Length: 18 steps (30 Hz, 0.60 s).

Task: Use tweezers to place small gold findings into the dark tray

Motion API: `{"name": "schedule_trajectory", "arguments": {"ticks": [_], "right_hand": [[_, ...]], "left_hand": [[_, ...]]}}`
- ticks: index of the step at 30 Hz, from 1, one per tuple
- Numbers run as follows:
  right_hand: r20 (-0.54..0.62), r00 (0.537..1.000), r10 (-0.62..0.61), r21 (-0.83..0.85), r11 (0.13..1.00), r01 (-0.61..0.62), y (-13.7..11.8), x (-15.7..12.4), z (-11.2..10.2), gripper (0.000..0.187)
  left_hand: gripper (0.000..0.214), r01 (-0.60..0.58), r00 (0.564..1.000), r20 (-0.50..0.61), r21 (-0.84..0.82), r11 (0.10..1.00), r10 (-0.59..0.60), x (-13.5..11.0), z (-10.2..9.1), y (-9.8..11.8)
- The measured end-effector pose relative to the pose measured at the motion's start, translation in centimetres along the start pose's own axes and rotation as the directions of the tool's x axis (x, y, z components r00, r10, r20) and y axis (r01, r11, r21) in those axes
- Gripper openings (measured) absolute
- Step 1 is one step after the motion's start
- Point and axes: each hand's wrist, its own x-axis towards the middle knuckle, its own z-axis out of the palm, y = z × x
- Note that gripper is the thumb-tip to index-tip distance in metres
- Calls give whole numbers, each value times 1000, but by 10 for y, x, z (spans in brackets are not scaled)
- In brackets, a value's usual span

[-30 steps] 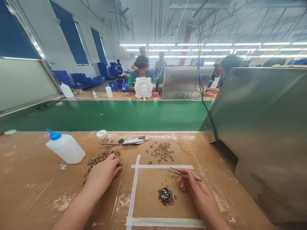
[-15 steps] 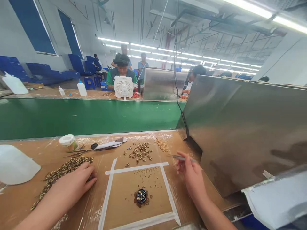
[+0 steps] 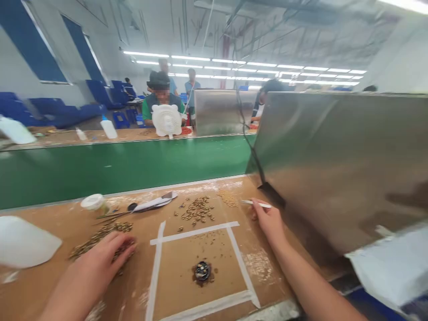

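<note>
My right hand (image 3: 269, 218) grips a pair of tweezers (image 3: 256, 203), pointing left towards a small patch of pale beads (image 3: 228, 199). My left hand (image 3: 103, 255) lies over a heap of small brass-coloured pieces (image 3: 96, 237), its thumb apart from the fingers and nothing visibly held. Between the hands, a small round black dish (image 3: 202, 270) with a few tiny pale bits in it sits on a dark wet stain, inside a rectangle of white tape (image 3: 197, 232). A looser group of brass-coloured pieces (image 3: 198, 208) lies beyond the tape.
A tall metal partition (image 3: 334, 174) borders my right side. On the left stand a large white bottle (image 3: 26, 240) and a lidded tub (image 3: 93, 203). A paper-wrapped blade-like tool (image 3: 155, 203) lies further back. Past the green strip (image 3: 133, 165), people sit near a white fan (image 3: 167, 120).
My right hand has moved slightly up, and the tweezers have shifted with it. My left hand stays at the heap, its thumb and fingers further apart. The whole view has shifted a little.
</note>
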Motion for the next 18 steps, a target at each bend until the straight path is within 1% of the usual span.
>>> {"name": "schedule_trajectory", "arguments": {"ticks": [3,5,7,9,11,13,16,18], "right_hand": [[3,1000,5,-33,999,-4,5,0,0,68],[9,1000,23,-28,999,-23,7,1,0,65],[18,999,36,-32,999,-35,7,1,-1,63],[24,999,23,-63,998,-22,5,1,-3,60],[25,1000,-4,-108,994,7,3,1,-4,55],[12,999,-33,-123,992,34,3,1,-4,51],[-7,998,-62,-101,993,61,6,3,-3,52],[-6,995,-99,-102,990,98,9,5,-2,56]], "left_hand": [[42,112,993,40,60,992,-115,-2,-23,-1],[41,147,984,89,92,985,-155,-2,-28,1],[39,159,973,152,117,980,-176,-2,-25,8],[37,170,962,189,149,974,-197,-2,-19,17],[37,176,956,203,184,967,-213,-2,-13,26],[38,163,958,206,192,968,-202,-2,-9,30],[37,137,967,195,137,981,-162,-1,-3,20],[34,149,978,139,69,986,-157,0,2,6]]}}
